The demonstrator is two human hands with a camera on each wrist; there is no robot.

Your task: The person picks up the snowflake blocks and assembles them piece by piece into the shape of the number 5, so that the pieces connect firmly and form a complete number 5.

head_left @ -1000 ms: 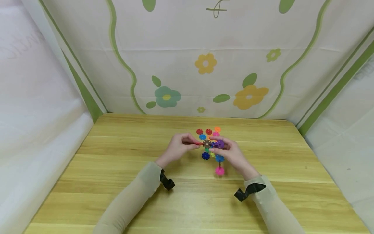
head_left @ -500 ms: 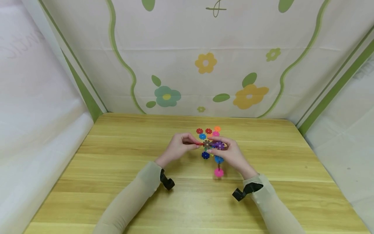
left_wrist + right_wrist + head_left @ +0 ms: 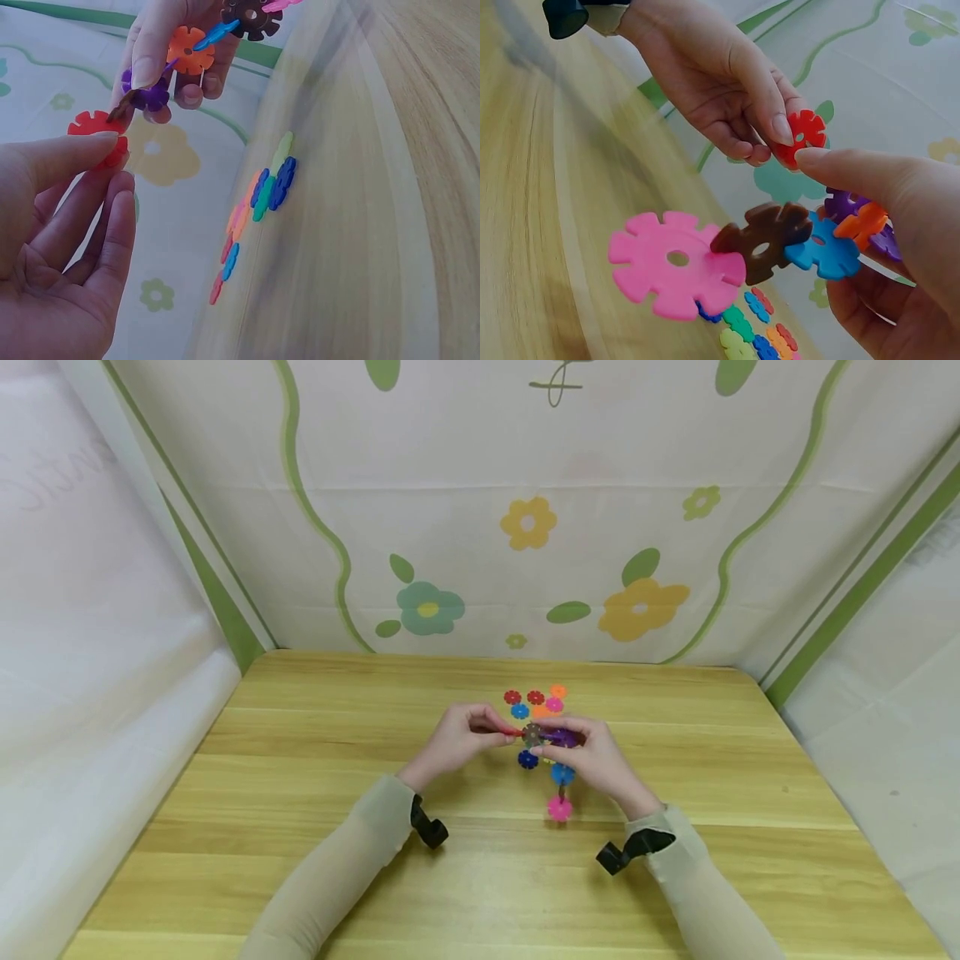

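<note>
In the head view my left hand (image 3: pixel 463 742) pinches a red slotted snowflake disc (image 3: pixel 90 129) between thumb and fingertips. My right hand (image 3: pixel 600 760) grips a chain of interlocking discs by its purple disc (image 3: pixel 148 91). A brown disc (image 3: pixel 532 735) sits edge to edge between the red and purple ones; whether red and brown are fully slotted cannot be told. From the purple part the chain runs through an orange disc (image 3: pixel 191 51), a blue disc (image 3: pixel 823 247) and another brown disc (image 3: pixel 761 244) to a pink disc (image 3: pixel 676 264). Fingers partly hide the purple section.
Loose discs lie on the wooden table (image 3: pixel 337 710) beneath and beyond the hands, among them red (image 3: pixel 512 697), light blue (image 3: pixel 520 711), dark blue (image 3: pixel 528 760) and orange (image 3: pixel 558 691). A patterned cloth wall (image 3: pixel 450 543) rises behind the table's far edge.
The pink end of the chain has swung slightly toward me and left. The purple disc has tilted and shows flatter. My right hand has shifted a little left; the left hand is nearly still.
</note>
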